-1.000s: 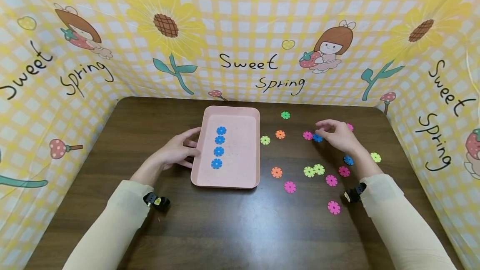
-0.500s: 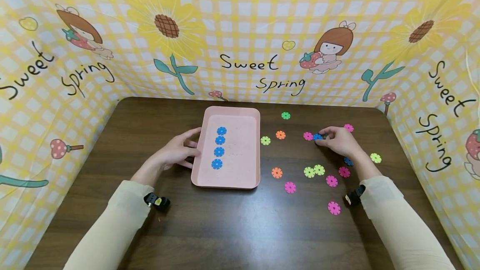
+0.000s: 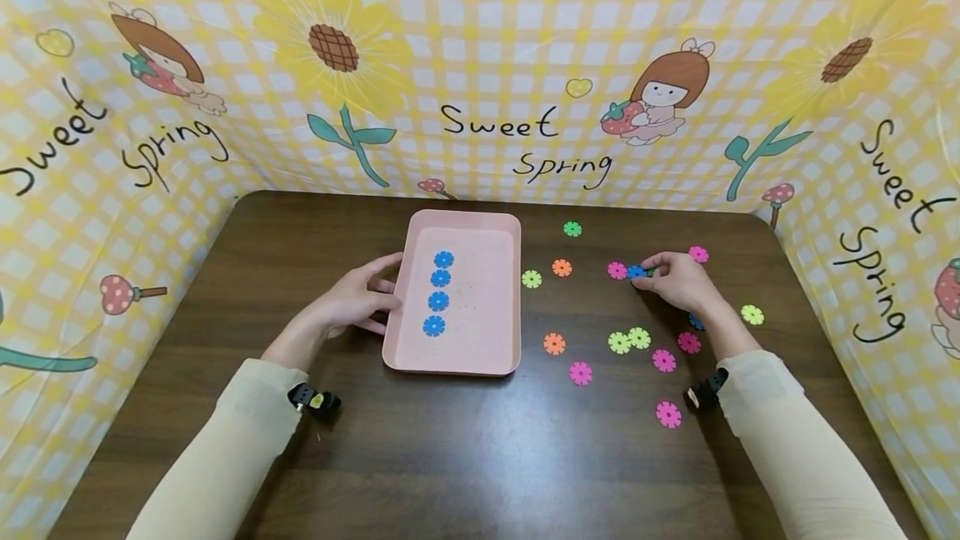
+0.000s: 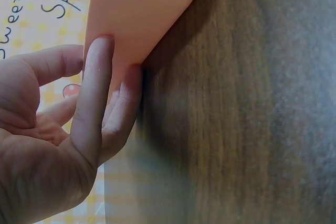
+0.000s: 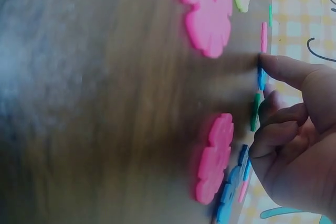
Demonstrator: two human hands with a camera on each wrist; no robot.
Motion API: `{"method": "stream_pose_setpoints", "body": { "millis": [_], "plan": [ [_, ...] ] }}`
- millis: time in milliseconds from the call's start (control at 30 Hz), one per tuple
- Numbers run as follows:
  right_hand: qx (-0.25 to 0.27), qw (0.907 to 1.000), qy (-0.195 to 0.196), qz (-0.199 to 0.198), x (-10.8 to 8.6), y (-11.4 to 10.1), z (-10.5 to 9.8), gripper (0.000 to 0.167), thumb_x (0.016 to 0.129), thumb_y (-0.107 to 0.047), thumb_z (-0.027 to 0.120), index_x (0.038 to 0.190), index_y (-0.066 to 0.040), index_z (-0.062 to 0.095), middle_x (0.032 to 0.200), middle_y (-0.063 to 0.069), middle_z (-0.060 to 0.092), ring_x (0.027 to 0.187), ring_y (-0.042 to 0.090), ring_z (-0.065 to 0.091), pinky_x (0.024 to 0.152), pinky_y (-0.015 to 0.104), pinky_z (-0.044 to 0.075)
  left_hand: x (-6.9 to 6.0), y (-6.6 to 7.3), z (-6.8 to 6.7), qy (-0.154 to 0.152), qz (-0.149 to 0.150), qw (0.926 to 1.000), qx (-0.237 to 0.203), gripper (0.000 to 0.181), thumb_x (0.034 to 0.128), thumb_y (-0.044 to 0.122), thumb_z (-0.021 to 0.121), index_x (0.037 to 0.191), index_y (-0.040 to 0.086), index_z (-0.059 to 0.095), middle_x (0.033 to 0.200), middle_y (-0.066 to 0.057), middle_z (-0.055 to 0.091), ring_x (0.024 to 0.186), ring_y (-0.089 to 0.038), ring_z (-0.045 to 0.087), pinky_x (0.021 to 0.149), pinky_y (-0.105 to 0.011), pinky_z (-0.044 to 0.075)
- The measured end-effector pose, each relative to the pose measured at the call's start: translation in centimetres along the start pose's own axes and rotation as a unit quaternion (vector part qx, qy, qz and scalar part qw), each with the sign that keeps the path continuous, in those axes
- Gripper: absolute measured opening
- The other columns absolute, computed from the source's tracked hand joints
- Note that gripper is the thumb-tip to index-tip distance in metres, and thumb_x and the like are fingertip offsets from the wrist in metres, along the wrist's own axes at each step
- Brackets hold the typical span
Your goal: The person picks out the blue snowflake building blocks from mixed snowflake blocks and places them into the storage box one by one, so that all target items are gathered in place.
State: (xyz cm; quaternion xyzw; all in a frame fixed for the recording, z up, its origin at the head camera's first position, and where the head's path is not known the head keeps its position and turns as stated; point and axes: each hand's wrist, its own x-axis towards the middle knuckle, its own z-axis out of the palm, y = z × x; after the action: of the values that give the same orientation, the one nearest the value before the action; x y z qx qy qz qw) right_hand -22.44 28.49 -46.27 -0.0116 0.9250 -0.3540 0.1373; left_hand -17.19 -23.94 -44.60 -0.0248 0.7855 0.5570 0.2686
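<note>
My left hand (image 3: 352, 300) stays at the left side of a pink tray (image 3: 495, 340), fingertips touching its outer wall, as the left wrist view also shows. Inside the tray, several blue notched plastic discs (image 3: 438, 302) stand in a column. On the table to the right, my right hand (image 3: 678, 280) pinches another blue notched disc (image 3: 636, 272) between thumb and fingers. A pink disc (image 3: 617, 271) lies directly left of that one. A green disc (image 5: 255, 112) sits just under the hand, mostly hidden in the head view.
Loose discs are scattered right of the tray: orange (image 3: 562, 267), yellow-green (image 3: 619, 343), green (image 3: 572, 228) and pink (image 3: 663, 360). One more blue disc (image 3: 696, 322) is partly hidden by the right wrist. A checked cloth (image 3: 480, 40) encloses the brown table (image 3: 480, 457) at back and sides.
My right hand has lowered slightly and its fingers have closed onto the blue disc beside the pink one. The left hand and the tray have not moved.
</note>
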Motion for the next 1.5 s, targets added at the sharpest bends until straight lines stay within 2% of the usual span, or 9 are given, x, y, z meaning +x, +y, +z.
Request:
{"method": "stream_pose_setpoints", "body": {
  "millis": [167, 267, 367, 667, 900, 1167, 1267, 1333, 1500],
  "plan": [
    [-0.016, 0.9998, 0.013, -0.005, -0.2, -0.6, 0.1, 0.040, 0.098, -0.027, 0.075, 0.122, 0.003, 0.063, 0.097, 0.012, 0.058, 0.084, 0.027, 0.052, 0.071, 0.035, 0.045, 0.1, 0.0, -0.1, -0.001, -0.001, 1.0000, -0.001, 0.087, 0.0969, 0.005, 0.066, 0.168, 0.024, 0.019, 0.140, -0.031, 0.047, 0.112, -0.039, 0.066, 0.076, -0.049, 0.064],
    [-0.027, 0.9994, 0.018, -0.010, -0.3, -0.9, 0.1, 0.041, 0.097, -0.026, 0.075, 0.124, 0.002, 0.062, 0.110, 0.018, 0.060, 0.096, 0.032, 0.053, 0.080, 0.042, 0.046, 0.1, 0.1, -0.1, -0.001, -0.001, 1.0000, -0.002, 0.087, 0.0968, 0.005, 0.066, 0.168, 0.024, 0.020, 0.140, -0.031, 0.048, 0.111, -0.039, 0.066, 0.076, -0.049, 0.064],
    [-0.030, 0.9992, 0.023, -0.016, -0.3, -1.0, 0.2, 0.041, 0.097, -0.025, 0.075, 0.126, 0.001, 0.062, 0.117, 0.020, 0.062, 0.103, 0.035, 0.054, 0.087, 0.047, 0.046, 0.1, 0.1, -0.1, -0.001, -0.001, 1.0000, -0.002, 0.087, 0.0968, 0.005, 0.066, 0.168, 0.024, 0.020, 0.140, -0.031, 0.047, 0.111, -0.039, 0.066, 0.076, -0.049, 0.064],
    [-0.028, 0.9981, 0.034, -0.044, -0.1, -0.5, 0.5, 0.031, 0.098, -0.019, 0.073, 0.123, -0.004, 0.060, 0.108, 0.016, 0.065, 0.096, 0.034, 0.055, 0.082, 0.044, 0.044, 0.1, 0.1, -0.1, 0.001, -0.004, 1.0000, 0.001, 0.087, 0.0967, 0.006, 0.067, 0.168, 0.025, 0.020, 0.139, -0.030, 0.048, 0.111, -0.038, 0.065, 0.076, -0.049, 0.064],
    [-0.020, 0.9968, 0.046, -0.063, -0.2, -0.3, 0.4, 0.024, 0.103, -0.020, 0.065, 0.122, -0.005, 0.066, 0.111, 0.020, 0.071, 0.103, 0.036, 0.060, 0.087, 0.047, 0.046, 0.1, 0.1, 0.0, 0.001, -0.003, 1.0000, -0.001, 0.087, 0.0965, 0.005, 0.066, 0.168, 0.024, 0.020, 0.139, -0.030, 0.048, 0.111, -0.039, 0.065, 0.076, -0.049, 0.064],
    [-0.015, 0.9952, 0.053, -0.081, -0.5, -1.0, 0.1, 0.021, 0.103, -0.017, 0.064, 0.120, -0.005, 0.070, 0.104, 0.017, 0.070, 0.079, 0.027, 0.059, 0.071, 0.038, 0.046, 0.1, 0.1, -0.1, 0.001, -0.001, 1.0000, -0.001, 0.087, 0.0963, 0.005, 0.067, 0.168, 0.025, 0.020, 0.140, -0.030, 0.047, 0.112, -0.039, 0.066, 0.076, -0.049, 0.064],
    [-0.016, 0.9949, 0.051, -0.085, -0.7, -1.6, -0.1, 0.022, 0.104, -0.017, 0.064, 0.122, -0.006, 0.070, 0.103, 0.017, 0.069, 0.076, 0.027, 0.059, 0.068, 0.038, 0.046, 0.1, 0.0, -0.1, 0.000, 0.000, 1.0000, -0.002, 0.087, 0.0963, 0.005, 0.066, 0.168, 0.025, 0.020, 0.141, -0.031, 0.047, 0.113, -0.040, 0.066, 0.076, -0.049, 0.064],
    [-0.016, 0.9947, 0.048, -0.089, -0.8, -2.0, -0.2, 0.023, 0.104, -0.017, 0.063, 0.123, -0.006, 0.071, 0.106, 0.017, 0.069, 0.078, 0.027, 0.059, 0.068, 0.037, 0.047, 0.2, 0.0, -0.1, 0.000, 0.000, 1.0000, -0.003, 0.087, 0.0963, 0.005, 0.066, 0.168, 0.025, 0.020, 0.140, -0.031, 0.047, 0.112, -0.039, 0.066, 0.076, -0.049, 0.064],
    [-0.005, 0.9938, 0.036, -0.105, -0.8, -3.1, -0.2, 0.025, 0.105, -0.017, 0.063, 0.125, -0.005, 0.070, 0.118, 0.018, 0.069, 0.101, 0.034, 0.060, 0.080, 0.043, 0.050, 0.2, -0.1, -0.1, 0.001, 0.001, 1.0000, -0.003, 0.087, 0.0963, 0.005, 0.066, 0.168, 0.025, 0.020, 0.140, -0.030, 0.048, 0.111, -0.039, 0.066, 0.076, -0.049, 0.064]
  ]
}}
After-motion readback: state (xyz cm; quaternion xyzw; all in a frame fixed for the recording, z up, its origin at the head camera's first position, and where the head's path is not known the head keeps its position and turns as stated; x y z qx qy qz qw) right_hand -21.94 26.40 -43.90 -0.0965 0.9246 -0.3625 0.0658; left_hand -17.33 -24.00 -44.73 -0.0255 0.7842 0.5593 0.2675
